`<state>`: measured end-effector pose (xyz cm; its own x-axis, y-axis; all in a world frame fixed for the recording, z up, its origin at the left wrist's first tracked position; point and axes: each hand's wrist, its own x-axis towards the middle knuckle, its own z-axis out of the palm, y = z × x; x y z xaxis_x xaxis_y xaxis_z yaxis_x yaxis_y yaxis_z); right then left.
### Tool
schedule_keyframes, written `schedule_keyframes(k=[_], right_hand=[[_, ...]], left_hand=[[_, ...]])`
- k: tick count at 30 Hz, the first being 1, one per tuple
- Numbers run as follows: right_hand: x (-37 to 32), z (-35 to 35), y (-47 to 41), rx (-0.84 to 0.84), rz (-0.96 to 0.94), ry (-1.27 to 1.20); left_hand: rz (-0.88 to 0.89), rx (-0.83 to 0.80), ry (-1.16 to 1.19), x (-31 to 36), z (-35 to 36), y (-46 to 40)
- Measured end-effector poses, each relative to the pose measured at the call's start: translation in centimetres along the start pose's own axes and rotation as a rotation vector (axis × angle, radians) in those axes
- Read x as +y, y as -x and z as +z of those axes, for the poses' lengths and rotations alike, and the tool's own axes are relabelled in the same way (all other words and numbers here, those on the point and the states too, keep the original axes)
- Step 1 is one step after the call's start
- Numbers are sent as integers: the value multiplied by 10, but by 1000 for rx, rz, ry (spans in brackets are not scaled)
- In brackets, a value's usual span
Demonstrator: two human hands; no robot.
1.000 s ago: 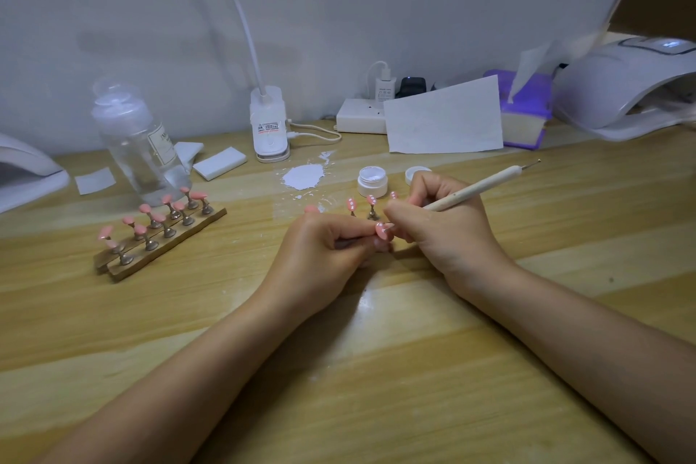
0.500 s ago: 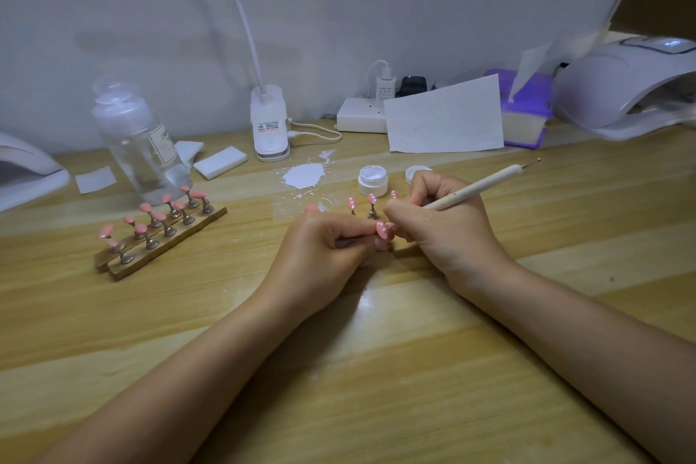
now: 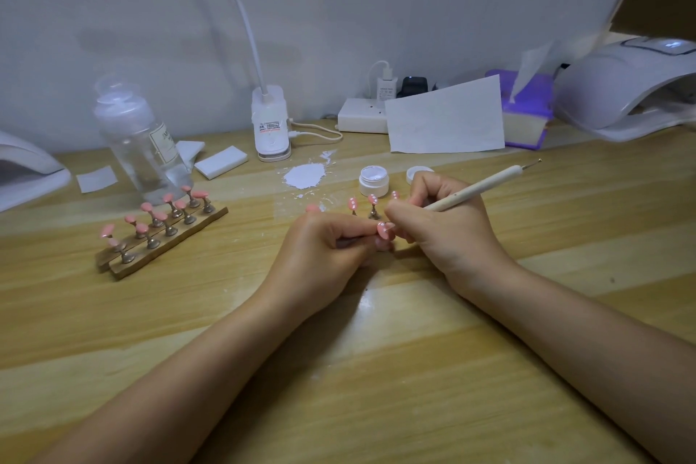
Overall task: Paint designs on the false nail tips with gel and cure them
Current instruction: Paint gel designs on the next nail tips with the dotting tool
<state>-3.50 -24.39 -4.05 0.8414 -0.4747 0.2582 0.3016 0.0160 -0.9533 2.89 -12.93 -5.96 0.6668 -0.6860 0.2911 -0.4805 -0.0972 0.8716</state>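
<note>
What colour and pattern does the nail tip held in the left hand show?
Pink with white dots on the nail tip, seen in the head view.

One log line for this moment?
left hand: pinches pink false nail tip | right hand: holds white dotting pen | open white gel jar: behind

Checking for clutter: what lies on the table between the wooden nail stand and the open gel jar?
In the head view, between wooden nail stand and gel jar: a white smear on the table.

pink nail tip with white dots is sitting pinched at the left hand fingertips, dotting tool is angling out of the right hand, open white gel pot just beyond.
</note>
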Motion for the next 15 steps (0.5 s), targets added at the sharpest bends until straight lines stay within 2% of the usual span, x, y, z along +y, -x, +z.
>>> schedule_keyframes(k=[15], right_hand=[[0,-1,0,-5,-5,19]], left_hand=[[-12,5,-37,-1,-1,0]])
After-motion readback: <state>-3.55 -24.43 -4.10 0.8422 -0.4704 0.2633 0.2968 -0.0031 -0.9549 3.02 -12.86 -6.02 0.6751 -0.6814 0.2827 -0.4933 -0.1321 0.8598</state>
